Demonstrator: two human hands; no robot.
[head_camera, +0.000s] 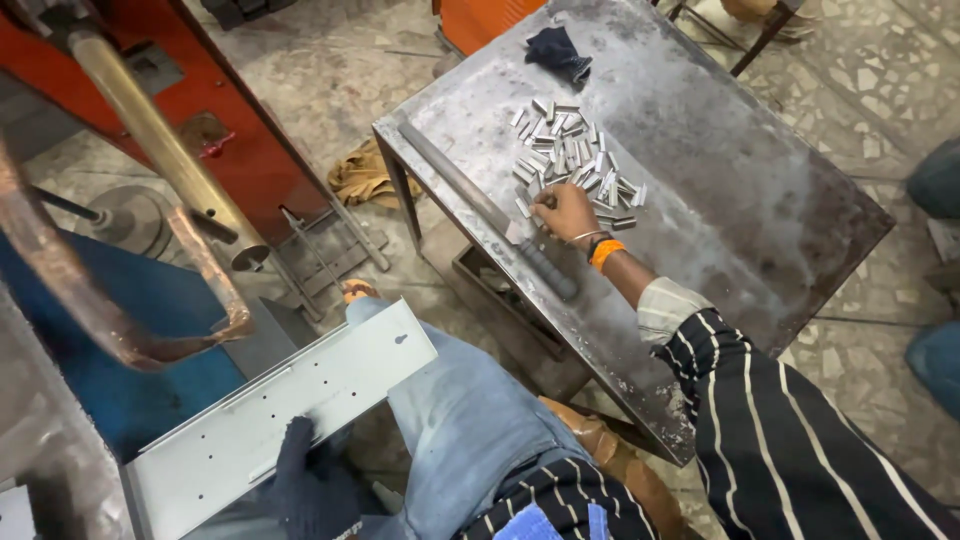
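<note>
Step in hand, by the look: picking from the pile. R hand down on the near-left edge of the pieces, knuckles up, fingertips bunched together and touching the pile; cannot tell whether a piece is actually pinched, tips hidden under the hand. Orange band plus thin bangles at that wrist, striped sleeve behind. L hand in a dark glove, resting on the near end of the panel, which lies across the lap at lower left; fingers seem laid flat on it, but spread not clear, so grip uncertain. As a judgement only: next move calls for a fine two-finger pinch to part one piece from its neighbours w/o scattering the rest, while L hand keeps the panel level. Materials: pieces small, short, rectangular, bright bare metal, loosely heaped and overlapping on the table, far-left part of the top. Table top dull grey steel, scuffed, stained, sharp square edges. Panel pale grey sheet metal, long, flat, smooth, w/ rows of small punched holes. Long flat bar w/ dark ribbed handle along the table's left edge, just beside R hand. Dark cloth crumpled at the far end. Brass-coloured tube and a curved copper arm at far left, both round and worn.
</note>
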